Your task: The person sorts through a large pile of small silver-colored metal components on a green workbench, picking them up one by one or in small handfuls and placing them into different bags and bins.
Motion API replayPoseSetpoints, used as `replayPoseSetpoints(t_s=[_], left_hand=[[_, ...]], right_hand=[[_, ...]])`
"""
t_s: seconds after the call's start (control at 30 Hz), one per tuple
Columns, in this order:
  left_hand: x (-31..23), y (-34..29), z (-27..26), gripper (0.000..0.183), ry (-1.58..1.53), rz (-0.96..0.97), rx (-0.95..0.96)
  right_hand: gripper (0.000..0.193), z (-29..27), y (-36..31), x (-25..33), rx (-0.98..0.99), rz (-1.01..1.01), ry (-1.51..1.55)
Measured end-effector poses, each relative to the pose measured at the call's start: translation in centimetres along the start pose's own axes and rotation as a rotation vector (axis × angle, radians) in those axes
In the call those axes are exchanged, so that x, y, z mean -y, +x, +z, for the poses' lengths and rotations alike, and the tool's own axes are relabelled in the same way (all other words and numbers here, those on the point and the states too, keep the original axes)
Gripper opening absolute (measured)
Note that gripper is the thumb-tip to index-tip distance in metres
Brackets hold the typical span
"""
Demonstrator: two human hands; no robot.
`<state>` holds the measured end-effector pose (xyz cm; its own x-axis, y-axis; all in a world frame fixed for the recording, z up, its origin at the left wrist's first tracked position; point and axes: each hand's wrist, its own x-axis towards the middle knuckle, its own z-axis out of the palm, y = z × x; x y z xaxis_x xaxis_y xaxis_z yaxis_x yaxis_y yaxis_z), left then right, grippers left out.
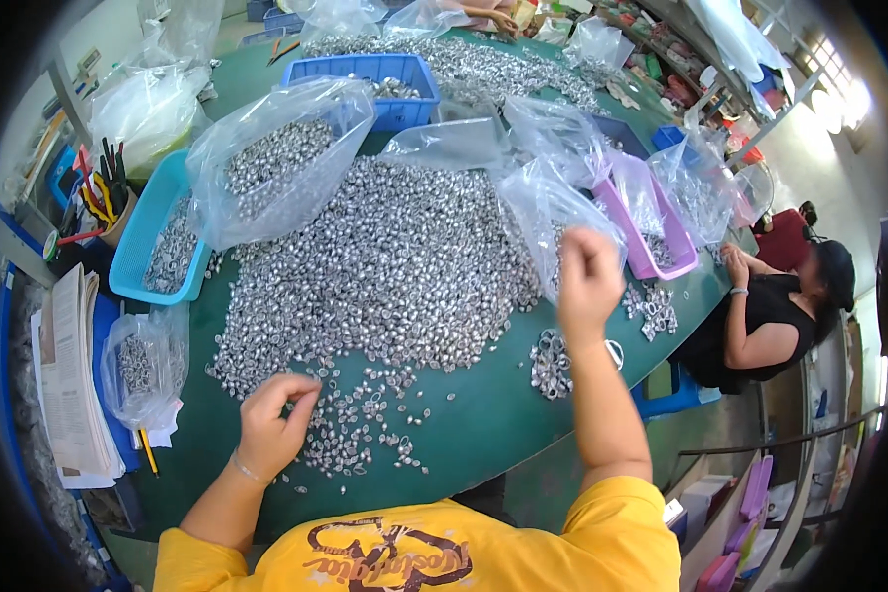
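A large heap of small silvery metal pieces [375,261] covers the middle of the green table. At its near left edge my left hand [278,419] is closed, thumb against the curled fingers; whatever it pinches is too small to make out. Just right of it lie loose scattered pieces [350,424]. My right hand [590,281] is raised at the heap's right side, its fingers curled closed in front of a clear plastic bag [548,212]. I cannot see what is in those fingers. Below that hand sits a small pile of ring-like silvery pieces [551,365].
A turquoise basket [128,247], a blue basket [301,71] and a pink basket [683,237] stand around the heap. An open clear bag of pieces [207,187] rests behind it. Papers [64,375] lie at the left. Another person [770,321] sits at the right edge.
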<state>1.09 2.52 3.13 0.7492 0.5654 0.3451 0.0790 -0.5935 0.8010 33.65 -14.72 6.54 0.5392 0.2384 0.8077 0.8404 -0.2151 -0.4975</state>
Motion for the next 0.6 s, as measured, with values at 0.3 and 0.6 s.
replayPoseSetpoints(t_s=[0.3,0.6], left_hand=[[0.0,-3.0,-1.5,0.007,-0.026,-0.173,-0.137],[0.4,10.0,-5.5,0.053,0.705,0.185,-0.172]], right_hand=[[0.026,4.2,13.9,-15.3,0.167,0.175,-0.32],[0.038,17.8,3.9,7.1,0.649,-0.497,0.301]])
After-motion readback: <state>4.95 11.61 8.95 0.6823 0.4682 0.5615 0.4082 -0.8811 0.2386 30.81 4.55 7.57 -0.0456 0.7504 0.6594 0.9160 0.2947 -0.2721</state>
